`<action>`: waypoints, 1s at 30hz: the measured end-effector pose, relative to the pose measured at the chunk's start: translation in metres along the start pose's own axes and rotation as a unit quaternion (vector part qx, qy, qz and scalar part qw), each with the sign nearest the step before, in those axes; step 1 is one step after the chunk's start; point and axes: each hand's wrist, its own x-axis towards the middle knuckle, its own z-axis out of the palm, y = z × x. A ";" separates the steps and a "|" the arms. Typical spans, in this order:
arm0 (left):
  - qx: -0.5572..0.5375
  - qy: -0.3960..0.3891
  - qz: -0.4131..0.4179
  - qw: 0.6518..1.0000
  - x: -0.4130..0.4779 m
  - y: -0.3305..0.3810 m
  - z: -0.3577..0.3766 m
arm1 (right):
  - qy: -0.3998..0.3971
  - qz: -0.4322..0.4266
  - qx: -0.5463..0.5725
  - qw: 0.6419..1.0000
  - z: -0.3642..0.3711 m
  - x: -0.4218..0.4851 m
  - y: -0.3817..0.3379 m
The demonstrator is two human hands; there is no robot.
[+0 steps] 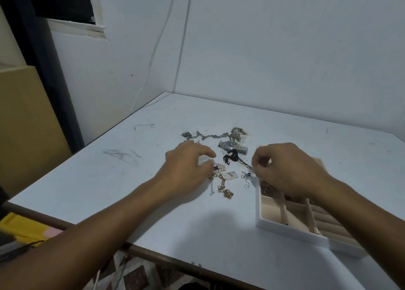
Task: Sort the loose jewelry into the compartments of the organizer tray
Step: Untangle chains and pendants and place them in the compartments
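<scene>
White worktop (153,202) under my hands: loose gold and silver jewelry (225,158) lies between them. My left hand (186,169) rests spread; my right hand (285,169) pinches a thin silver chain (245,164) above the white compartmented organizer tray (285,229).

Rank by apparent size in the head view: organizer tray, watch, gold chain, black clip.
1. Organizer tray, by far the largest.
2. Watch and gold chain: similar, too close to rank.
3. Black clip, smallest.

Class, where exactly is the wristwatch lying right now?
In the head view, the wristwatch lies on the table between the hands, behind the black piece and in front of the silver chain.
</scene>
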 end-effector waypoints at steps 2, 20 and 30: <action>-0.007 0.008 -0.012 1.000 0.005 -0.003 -0.005 | -0.004 -0.016 0.008 1.000 0.002 0.009 -0.010; -0.173 0.052 -0.075 0.981 0.024 0.012 -0.003 | -0.099 -0.040 0.001 0.994 0.029 0.045 -0.046; -0.433 0.041 -0.182 0.882 0.034 0.031 0.003 | -0.025 -0.070 0.095 0.993 -0.013 0.048 -0.052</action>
